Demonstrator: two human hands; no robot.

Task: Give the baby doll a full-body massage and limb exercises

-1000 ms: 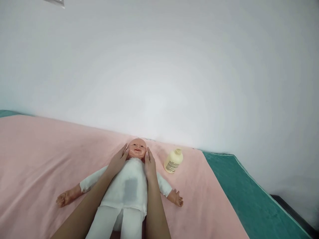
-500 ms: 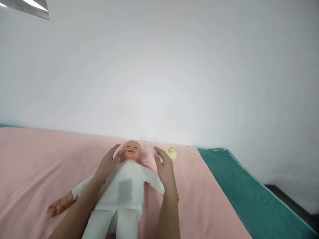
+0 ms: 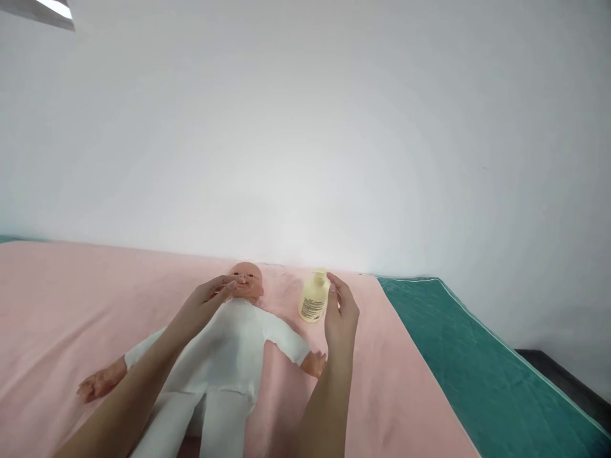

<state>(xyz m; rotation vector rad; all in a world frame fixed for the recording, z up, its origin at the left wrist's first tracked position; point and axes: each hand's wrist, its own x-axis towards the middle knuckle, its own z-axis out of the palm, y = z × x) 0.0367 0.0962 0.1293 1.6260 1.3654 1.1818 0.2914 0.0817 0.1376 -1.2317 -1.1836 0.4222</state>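
Observation:
A baby doll (image 3: 219, 356) in white cloth clothes lies on its back, arms spread. My left hand (image 3: 203, 308) is at the doll's chin and cheek, fingers stretched out and thumb a little apart, nothing visible in it; whether the fingertips touch the face I cannot tell. A pale yellow bottle (image 3: 312, 298) with printed text stands to the right of the doll's head. Beside it is my right hand (image 3: 342, 312), open, with fingertips by the bottle's neck. Contact with the bottle cannot be made out. The doll's hand lies near my right wrist.
A pink sheet (image 3: 396, 381) lies under the doll and bottle. At the right a green cover (image 3: 472, 356) shows beyond its edge. A white wall (image 3: 305, 140) rises directly behind. A dark object (image 3: 558, 375) sits past the green cover at the far right.
My right hand has moved right, from in front of the bottle to its right side, uncovering the bottle. My left hand has come over the doll's lower face. The view has shifted slightly.

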